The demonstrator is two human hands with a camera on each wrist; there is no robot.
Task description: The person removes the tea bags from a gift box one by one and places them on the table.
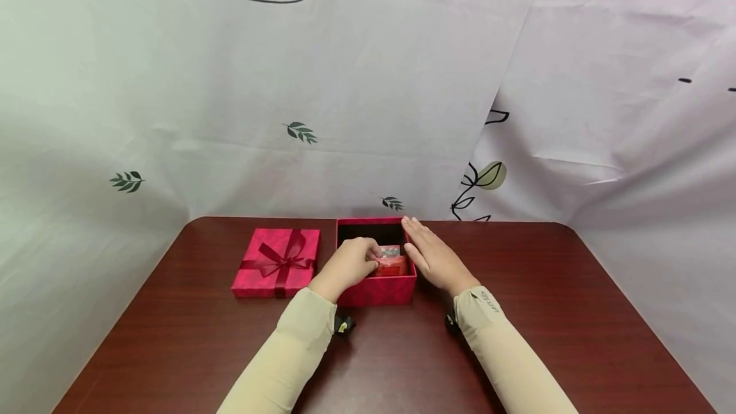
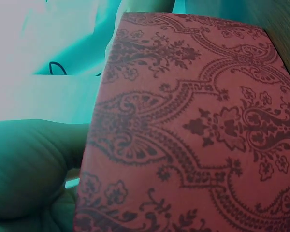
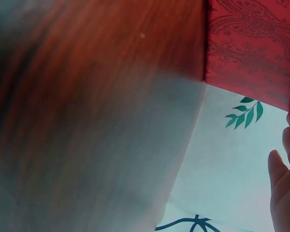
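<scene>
A red patterned gift box stands lidless on the table, its inside dark. My left hand reaches in over the box's left front, with curled fingers and thumb pinching the left edge of a red packet. Behind that packet is a lighter, greyish-printed packet. My right hand lies along the box's right rim with its fingers straight. In the left wrist view the box wall hides the fingertips, leaving part of the left hand visible. The right wrist view catches the right fingers beside the box wall.
To the left of the box lies its red lid with a dark red ribbon bow. The dark reddish-brown table ends at a white cloth backdrop printed with leaves. Dark wrist devices sit under both sleeves.
</scene>
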